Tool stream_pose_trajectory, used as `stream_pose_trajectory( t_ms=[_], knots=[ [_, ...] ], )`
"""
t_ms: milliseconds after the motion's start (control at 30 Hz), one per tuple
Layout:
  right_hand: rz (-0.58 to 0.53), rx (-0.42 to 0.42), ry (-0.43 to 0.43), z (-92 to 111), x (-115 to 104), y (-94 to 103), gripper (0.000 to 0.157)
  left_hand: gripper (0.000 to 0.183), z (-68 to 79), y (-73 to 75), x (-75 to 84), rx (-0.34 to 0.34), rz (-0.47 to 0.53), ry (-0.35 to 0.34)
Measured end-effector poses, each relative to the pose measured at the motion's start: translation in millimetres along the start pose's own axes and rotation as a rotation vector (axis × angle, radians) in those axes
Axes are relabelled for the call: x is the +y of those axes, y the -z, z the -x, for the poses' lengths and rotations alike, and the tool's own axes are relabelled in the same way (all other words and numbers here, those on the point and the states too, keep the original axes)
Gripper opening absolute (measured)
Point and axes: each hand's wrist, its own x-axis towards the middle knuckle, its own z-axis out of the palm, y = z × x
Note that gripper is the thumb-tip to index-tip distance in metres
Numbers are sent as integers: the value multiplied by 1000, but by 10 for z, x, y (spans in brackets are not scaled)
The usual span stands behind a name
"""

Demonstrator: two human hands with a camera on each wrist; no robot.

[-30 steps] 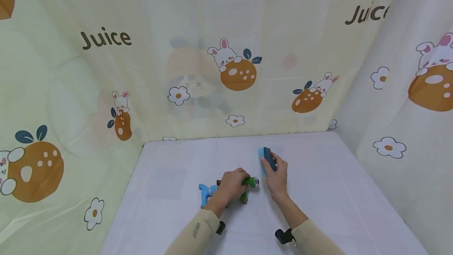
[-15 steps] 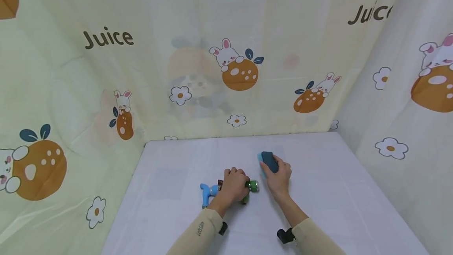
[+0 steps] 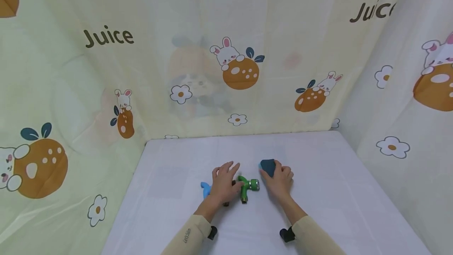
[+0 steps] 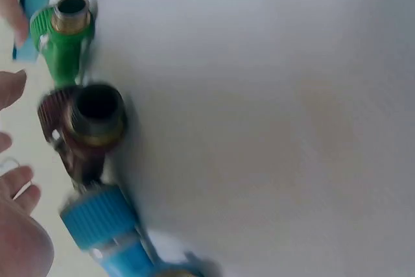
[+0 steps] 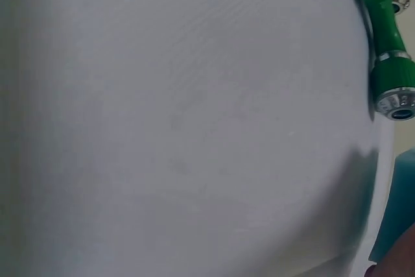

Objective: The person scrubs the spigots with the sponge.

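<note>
In the head view my right hand (image 3: pixel 281 182) grips a sponge-like block (image 3: pixel 267 167), dark blue with a light blue layer. My left hand (image 3: pixel 223 184) is spread over the row of small taps, its thumb close to the green tap (image 3: pixel 245 186). Nothing is gripped by it. Partly hidden under that hand are a brown tap (image 4: pixel 94 128) and a blue tap (image 3: pixel 205 189). The left wrist view shows the three lined up, with threaded ends on the green and brown ones facing the camera. A corner of the block appears in the right wrist view.
All of this lies on a white-covered table (image 3: pixel 170 211). A patterned curtain (image 3: pixel 198 66) hangs behind the table and along both sides. Each wrist carries a small black device.
My left hand has let go of the green tap and moved left, its fingers spreading. My right hand has turned the block and drawn it slightly nearer.
</note>
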Motion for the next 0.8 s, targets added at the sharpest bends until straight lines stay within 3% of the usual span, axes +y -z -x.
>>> stream_pose_trajectory(
  t_ms=[133,333,800],
  knots=[
    [42,-4,11,3,91,-56,81,69,47,95,-86,32,26,41],
    [54,3,15,20,100,-110,83,69,69,191,-140,72,56,45],
    [77,-14,-5,50,75,-76,75,68,1,212,-86,43,29,76]
  ],
)
